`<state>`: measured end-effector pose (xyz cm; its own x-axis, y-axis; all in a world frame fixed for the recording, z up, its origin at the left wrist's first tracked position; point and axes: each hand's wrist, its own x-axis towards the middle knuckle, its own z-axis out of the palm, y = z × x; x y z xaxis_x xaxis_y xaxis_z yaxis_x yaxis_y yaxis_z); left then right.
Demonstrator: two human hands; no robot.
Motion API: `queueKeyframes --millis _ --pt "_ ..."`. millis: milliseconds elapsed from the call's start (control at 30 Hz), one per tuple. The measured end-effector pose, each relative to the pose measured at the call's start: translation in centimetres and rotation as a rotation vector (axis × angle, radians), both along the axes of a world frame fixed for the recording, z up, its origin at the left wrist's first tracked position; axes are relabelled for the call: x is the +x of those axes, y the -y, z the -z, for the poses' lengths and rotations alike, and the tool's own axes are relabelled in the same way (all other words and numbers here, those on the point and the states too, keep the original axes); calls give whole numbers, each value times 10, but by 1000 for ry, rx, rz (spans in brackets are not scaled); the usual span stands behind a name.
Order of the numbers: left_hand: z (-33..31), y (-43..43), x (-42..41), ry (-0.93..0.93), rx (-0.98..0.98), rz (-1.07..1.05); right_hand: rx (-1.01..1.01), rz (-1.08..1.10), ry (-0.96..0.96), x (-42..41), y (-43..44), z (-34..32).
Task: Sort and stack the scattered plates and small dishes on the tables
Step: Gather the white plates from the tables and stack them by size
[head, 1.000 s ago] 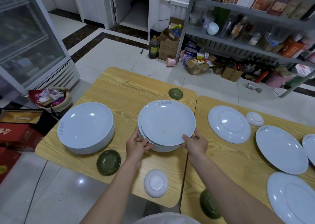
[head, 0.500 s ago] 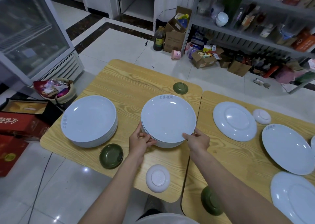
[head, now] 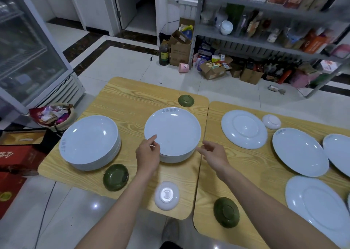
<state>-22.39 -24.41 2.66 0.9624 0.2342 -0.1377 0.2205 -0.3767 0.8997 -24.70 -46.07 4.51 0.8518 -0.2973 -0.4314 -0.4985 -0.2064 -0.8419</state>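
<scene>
Standing near the right edge of the left bench [head: 128, 104], the middle stack [head: 172, 133] of white plates is upright, its top plate face up with grey lettering at the far rim. The left grip [head: 147, 154] is at the stack's near-left rim, released and holding nothing, with its forefinger reaching over the top plate; whether it touches cannot be told. The right grip [head: 214, 154] is just beside the stack's near-right rim, fingers loosely extended toward it, released and holding nothing. Left of the stack, apart from it, stands a second stack [head: 91, 142] of white plates. Nearer than the stack lie a green dish [head: 115, 176], face up, and a small white dish [head: 166, 195], bottom up. Beyond the stack lies a second green dish [head: 186, 100], bottom up. Right of the stack, on the right bench [head: 246, 161], lie single white plates: an inverted plate [head: 244, 129] closest, then an upright plate [head: 300, 152]. A third green dish [head: 226, 211] lies bottom up, nearer than the stack and to its right.
</scene>
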Motion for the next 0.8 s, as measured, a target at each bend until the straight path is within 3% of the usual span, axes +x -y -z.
queueKeyframes --millis 200,333,533,800 --pt "-34 71 -31 136 569 572 -693 -570 82 -57 66 -37" --pt "-57 142 -68 245 781 746 -1019 -581 75 -110 126 -56" --pt "-79 247 -136 400 934 890 -1219 -448 -61 -209 223 -76" --pt "-89 353 -215 508 912 1014 -1219 -243 -203 -324 315 -87"
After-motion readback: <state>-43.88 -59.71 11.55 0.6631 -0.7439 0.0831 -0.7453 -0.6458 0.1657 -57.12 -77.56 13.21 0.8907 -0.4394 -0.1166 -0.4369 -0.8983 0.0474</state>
